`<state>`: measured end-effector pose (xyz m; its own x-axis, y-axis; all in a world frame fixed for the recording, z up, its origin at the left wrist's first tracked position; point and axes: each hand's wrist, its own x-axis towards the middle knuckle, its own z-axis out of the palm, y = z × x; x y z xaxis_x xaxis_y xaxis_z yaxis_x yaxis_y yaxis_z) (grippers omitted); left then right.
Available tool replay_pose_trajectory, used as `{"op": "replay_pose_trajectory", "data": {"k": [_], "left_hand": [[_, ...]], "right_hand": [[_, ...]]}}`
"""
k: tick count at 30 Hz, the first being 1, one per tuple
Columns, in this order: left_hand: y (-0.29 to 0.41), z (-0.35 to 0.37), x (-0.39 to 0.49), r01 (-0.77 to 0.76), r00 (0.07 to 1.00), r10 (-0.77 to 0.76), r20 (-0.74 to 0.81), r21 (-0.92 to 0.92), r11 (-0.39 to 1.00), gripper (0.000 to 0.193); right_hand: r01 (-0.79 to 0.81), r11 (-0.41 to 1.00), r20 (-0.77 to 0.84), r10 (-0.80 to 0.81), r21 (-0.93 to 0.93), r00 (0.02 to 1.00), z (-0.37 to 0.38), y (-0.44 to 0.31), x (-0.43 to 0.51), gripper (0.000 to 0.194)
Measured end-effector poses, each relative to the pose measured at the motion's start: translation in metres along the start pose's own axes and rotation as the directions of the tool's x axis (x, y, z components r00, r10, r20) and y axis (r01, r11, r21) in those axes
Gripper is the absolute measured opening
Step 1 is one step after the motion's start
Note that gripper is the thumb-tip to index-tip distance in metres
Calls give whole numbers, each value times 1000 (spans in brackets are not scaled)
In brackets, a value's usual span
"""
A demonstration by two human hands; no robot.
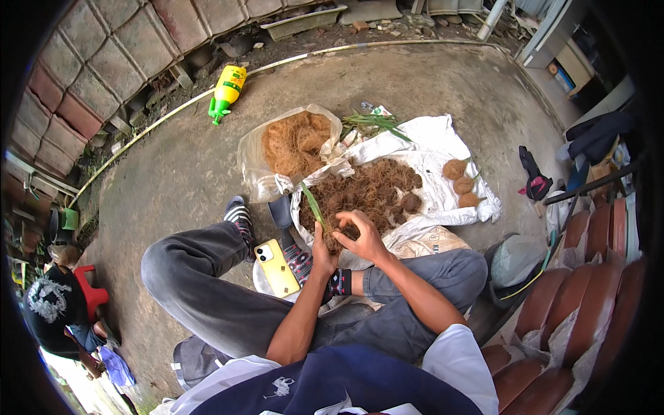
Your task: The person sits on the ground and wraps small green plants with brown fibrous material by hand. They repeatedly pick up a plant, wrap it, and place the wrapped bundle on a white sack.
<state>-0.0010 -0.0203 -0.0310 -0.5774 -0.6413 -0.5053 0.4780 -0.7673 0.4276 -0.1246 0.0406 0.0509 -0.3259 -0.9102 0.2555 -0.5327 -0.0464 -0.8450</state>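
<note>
My left hand (323, 254) grips a small plant with a long green leaf (312, 202) standing up from it. Brown fibre shows at the plant's base, partly hidden by my fingers. My right hand (365, 237) is just right of that base, thumb and fingers curved and apart; whether the fingertips touch the fibre is unclear. Beyond both hands, a heap of dark brown coir-like fibre (381, 181) lies on a white woven sack (436, 142). Three fibre-wrapped balls (463, 185) sit in a row at the sack's right. A darker round clump (411, 203) rests nearer the heap.
A clear plastic bag (254, 155) holds lighter fibre (298, 142). Cut green leaves (371, 122) lie behind the sack. A yellow phone (279, 268) rests by my leg. A yellow spray bottle (229, 89) lies farther off. Stacked brown tiles (555, 306) stand right; another person (57, 311) is left.
</note>
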Motion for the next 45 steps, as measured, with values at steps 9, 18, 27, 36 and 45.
{"op": "replay_pose_trajectory", "data": {"k": [9,18,27,36,45], "left_hand": [[12,18,-10,103,985,-102,139,-1,995,59],[11,14,-8,43,991,-62,118,157,987,57],[5,3,-9,61,997,-68,21,222,973,56],[3,10,-11,0,1000,-2,21,84,996,52],[11,3,-12,40,977,-61,204,108,993,43]], "right_hand": [[-557,651,267,496,516,826,52,34,-37,78],[-475,752,183,443,457,878,40,19,-31,86],[-457,831,240,396,318,886,41,22,-32,66],[-466,803,187,427,371,885,50,28,-25,61],[-725,305,419,652,618,631,27,-1,-15,66]]}}
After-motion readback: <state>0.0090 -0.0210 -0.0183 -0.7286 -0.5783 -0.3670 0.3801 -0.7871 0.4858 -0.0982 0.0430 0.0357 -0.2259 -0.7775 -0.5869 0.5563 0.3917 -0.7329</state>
